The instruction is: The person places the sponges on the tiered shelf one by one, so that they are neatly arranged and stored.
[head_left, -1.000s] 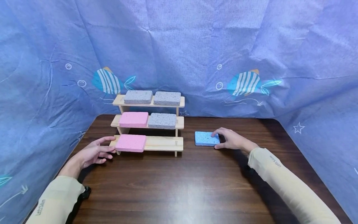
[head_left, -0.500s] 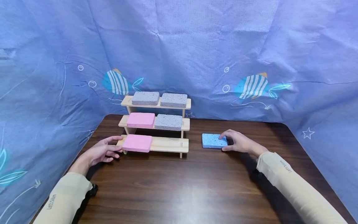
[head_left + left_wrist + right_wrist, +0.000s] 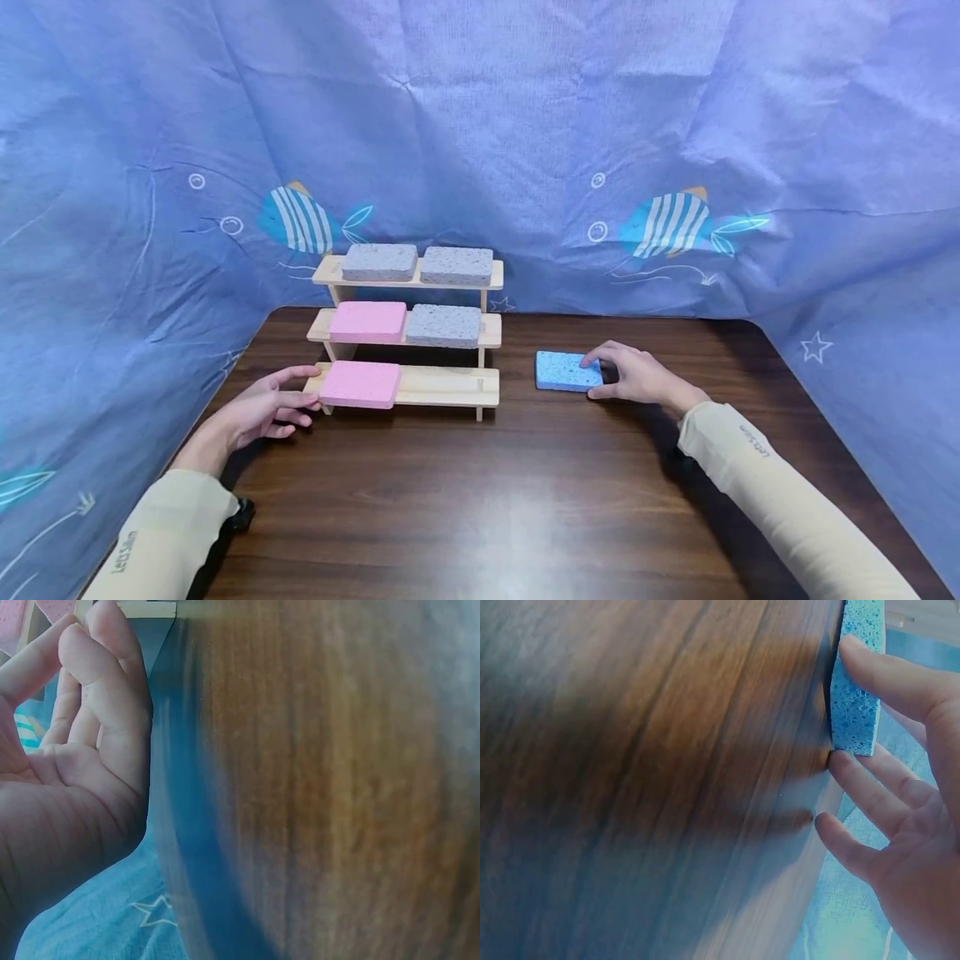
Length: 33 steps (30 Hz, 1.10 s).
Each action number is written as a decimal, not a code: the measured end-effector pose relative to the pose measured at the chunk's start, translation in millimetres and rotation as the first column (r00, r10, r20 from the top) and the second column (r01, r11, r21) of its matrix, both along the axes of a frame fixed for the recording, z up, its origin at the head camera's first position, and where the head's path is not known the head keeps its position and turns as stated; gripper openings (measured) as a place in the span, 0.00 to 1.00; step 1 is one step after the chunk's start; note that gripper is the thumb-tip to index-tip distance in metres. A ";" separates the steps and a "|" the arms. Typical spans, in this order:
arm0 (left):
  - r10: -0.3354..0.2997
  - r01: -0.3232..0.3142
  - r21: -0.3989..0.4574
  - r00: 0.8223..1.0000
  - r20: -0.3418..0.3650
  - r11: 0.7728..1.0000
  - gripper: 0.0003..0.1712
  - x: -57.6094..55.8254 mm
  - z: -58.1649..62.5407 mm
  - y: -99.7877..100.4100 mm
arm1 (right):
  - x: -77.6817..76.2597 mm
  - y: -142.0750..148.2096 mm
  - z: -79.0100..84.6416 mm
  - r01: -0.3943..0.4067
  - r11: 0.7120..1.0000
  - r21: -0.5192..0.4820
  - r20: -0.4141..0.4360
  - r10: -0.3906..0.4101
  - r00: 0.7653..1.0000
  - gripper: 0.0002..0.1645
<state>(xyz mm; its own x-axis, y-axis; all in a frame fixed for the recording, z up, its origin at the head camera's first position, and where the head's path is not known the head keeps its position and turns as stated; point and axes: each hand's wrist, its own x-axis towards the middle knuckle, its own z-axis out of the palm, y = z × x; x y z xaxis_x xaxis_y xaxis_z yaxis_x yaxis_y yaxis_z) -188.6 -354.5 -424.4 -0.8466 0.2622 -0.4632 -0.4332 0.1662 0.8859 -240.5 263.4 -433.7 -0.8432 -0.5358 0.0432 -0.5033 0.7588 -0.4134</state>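
Observation:
A three-tier wooden display stand (image 3: 442,385) stands left of centre on the table. At the left end of its lowest tier, my left hand (image 3: 258,412) pinches the board between thumb and fingers. A pink sponge (image 3: 360,384) lies on that tier near my fingers. The middle tier bears another pink sponge (image 3: 367,321) and a grey sponge (image 3: 444,325). Two more grey sponges, a left one (image 3: 379,262) and a right one (image 3: 457,265), lie on top. Right of the stand, my right hand (image 3: 637,379) grips the right end of a blue sponge (image 3: 558,372), flat on the table.
The dark wooden table (image 3: 420,500) extends in front of the stand and between both arms. A blue cloth (image 3: 480,125) printed with fish hangs behind the table and along both sides.
The head view has shifted slightly. Both hands keep their holds, and the stand and sponges show no clear movement.

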 end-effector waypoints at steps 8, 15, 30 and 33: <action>-0.008 0.008 0.023 1.000 -0.002 1.000 0.32 -1.8 0.0 5.6 | 0.0 5.1 5.3 0.029 0.999 0.022 -0.021 -0.029 0.999 0.29; -0.002 0.002 0.027 1.000 -0.011 1.000 0.32 -4.3 2.0 11.1 | -2.7 9.4 7.6 0.017 1.000 0.016 -0.083 -0.015 0.996 0.29; -0.005 0.005 -0.021 1.000 -0.018 1.000 0.35 0.6 7.2 1.6 | 4.9 -1.8 -0.5 0.026 1.000 -0.016 0.104 -0.024 0.994 0.32; -0.002 0.001 -0.035 1.000 -0.020 0.999 0.36 2.6 4.4 0.6 | 7.0 -4.6 0.9 0.017 1.000 -0.018 0.130 -0.014 0.991 0.32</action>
<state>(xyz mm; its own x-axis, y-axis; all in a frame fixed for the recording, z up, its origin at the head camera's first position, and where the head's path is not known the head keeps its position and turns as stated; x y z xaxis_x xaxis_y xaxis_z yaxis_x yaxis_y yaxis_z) -185.9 -353.8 -420.0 -0.8552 0.2474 -0.4554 -0.4155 0.1979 0.8878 -233.6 258.9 -432.8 -0.8506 -0.5227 -0.0573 -0.4327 0.7576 -0.4888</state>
